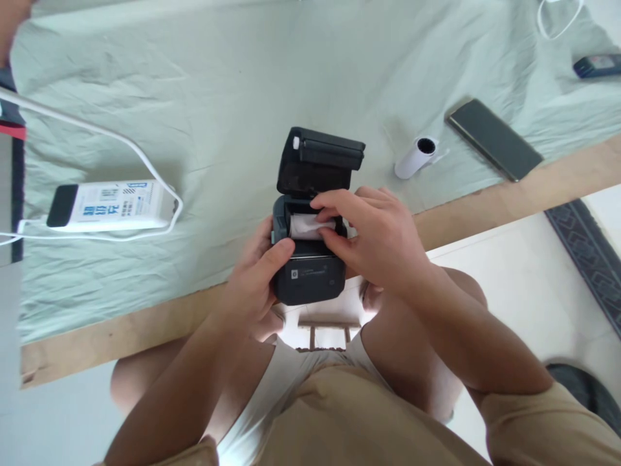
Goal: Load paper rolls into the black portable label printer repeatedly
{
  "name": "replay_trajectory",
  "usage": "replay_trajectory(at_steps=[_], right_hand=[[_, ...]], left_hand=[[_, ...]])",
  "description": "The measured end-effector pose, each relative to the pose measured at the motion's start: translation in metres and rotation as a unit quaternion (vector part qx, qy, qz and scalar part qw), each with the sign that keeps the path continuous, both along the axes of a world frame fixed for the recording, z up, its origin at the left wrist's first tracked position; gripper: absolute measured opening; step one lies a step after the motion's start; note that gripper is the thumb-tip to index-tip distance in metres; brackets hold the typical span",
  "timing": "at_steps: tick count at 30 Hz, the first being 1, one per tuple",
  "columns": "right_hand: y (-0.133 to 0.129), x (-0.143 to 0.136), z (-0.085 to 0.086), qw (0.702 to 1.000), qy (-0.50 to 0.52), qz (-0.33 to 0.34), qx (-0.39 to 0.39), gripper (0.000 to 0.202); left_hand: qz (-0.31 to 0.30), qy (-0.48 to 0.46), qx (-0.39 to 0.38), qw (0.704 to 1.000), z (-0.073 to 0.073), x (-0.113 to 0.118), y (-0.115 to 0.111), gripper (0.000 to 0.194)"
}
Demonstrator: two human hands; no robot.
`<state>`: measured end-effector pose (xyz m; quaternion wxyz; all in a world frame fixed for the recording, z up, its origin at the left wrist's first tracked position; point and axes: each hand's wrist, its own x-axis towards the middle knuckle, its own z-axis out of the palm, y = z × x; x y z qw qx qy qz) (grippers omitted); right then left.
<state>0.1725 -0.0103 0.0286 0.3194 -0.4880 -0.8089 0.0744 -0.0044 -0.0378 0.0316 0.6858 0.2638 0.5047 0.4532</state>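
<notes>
A small black printer [310,281] is held at the table's front edge, its lid [323,158] swung up and open. My left hand [257,272] grips its left side, thumb on the top near the front. Inside the compartment lies a white paper roll [305,226]. My right hand [373,226] reaches in from the right, its thumb and index finger on the roll's right part. The fingertips partly cover the roll's right end.
Another white roll [412,158] with a dark core lies right of the lid. Further right are a dark phone [495,139] and a small dark device [599,66]. A white power bank [116,206] with a white cable [121,138] lies at the left on the green cloth [218,84].
</notes>
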Motion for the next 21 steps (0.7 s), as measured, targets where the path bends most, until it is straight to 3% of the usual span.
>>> replay_trajectory(at_steps=[3, 8, 11, 16, 19, 21], right_hand=[[-0.004, 0.001, 0.005, 0.998, 0.039, 0.004, 0.042, 0.023], [-0.016, 0.003, 0.008, 0.987, 0.103, 0.075, 0.093, 0.021], [-0.022, 0.003, -0.001, 0.985, 0.094, 0.118, 0.088, 0.020], [-0.023, 0.006, -0.012, 0.970, 0.144, 0.191, 0.034, 0.009], [-0.015, 0.014, -0.016, 0.963, 0.229, 0.135, 0.034, 0.017], [-0.007, 0.019, -0.020, 0.961, 0.265, 0.078, 0.028, 0.035]], left_hand=[[0.002, -0.003, 0.010, 1.000, -0.002, 0.000, 0.000, 0.038], [0.026, -0.025, 0.034, 0.999, -0.009, 0.001, 0.000, 0.037], [0.022, -0.034, 0.060, 0.997, -0.011, -0.001, -0.001, 0.052], [-0.040, 0.040, 0.062, 0.996, -0.010, -0.005, -0.003, 0.085], [-0.045, 0.055, 0.066, 0.995, -0.010, -0.006, -0.003, 0.092], [-0.052, 0.061, 0.073, 0.994, -0.012, -0.007, -0.004, 0.097]])
